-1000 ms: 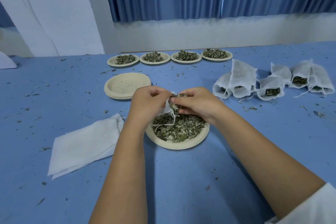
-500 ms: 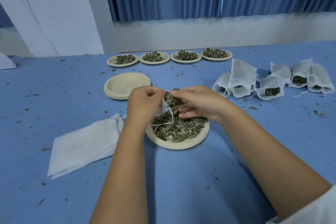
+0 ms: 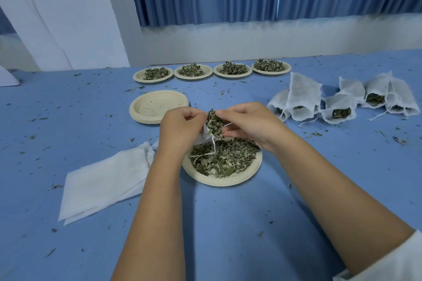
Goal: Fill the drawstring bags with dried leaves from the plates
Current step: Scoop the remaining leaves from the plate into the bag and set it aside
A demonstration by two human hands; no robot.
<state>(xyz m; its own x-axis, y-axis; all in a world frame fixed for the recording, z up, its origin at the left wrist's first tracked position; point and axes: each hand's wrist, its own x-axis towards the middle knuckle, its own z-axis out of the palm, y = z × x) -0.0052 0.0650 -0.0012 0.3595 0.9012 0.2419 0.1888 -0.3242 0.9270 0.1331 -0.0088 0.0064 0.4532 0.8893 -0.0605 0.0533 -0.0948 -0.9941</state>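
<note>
— What's holding what on your feed?

— I see the near plate (image 3: 219, 182) heaped with dried leaves (image 3: 226, 157) on the blue table (image 3: 228, 223). Behind it, four far plates (image 3: 231, 76) in a row carry smaller heaps, and a stack of empty plates (image 3: 157, 105) sits to the left. The filled bags (image 3: 303, 96) on the right lie on their sides. Dark leaves show in their mouths, which face me, and their long axes run away from me.

— And the bag in work?

— The drawstring bag (image 3: 205, 134) is just above the near plate's far edge. The left hand (image 3: 182, 128) grips its cloth with curled fingers. The right hand (image 3: 249, 123) pinches a clump of leaves (image 3: 214, 123) at its mouth, and the clump stands nearly upright. The bag is too bunched for me to tell its long axis. Its string (image 3: 213, 147) hangs onto the heap. The flat bags (image 3: 102, 180) lie left of the left forearm.
</note>
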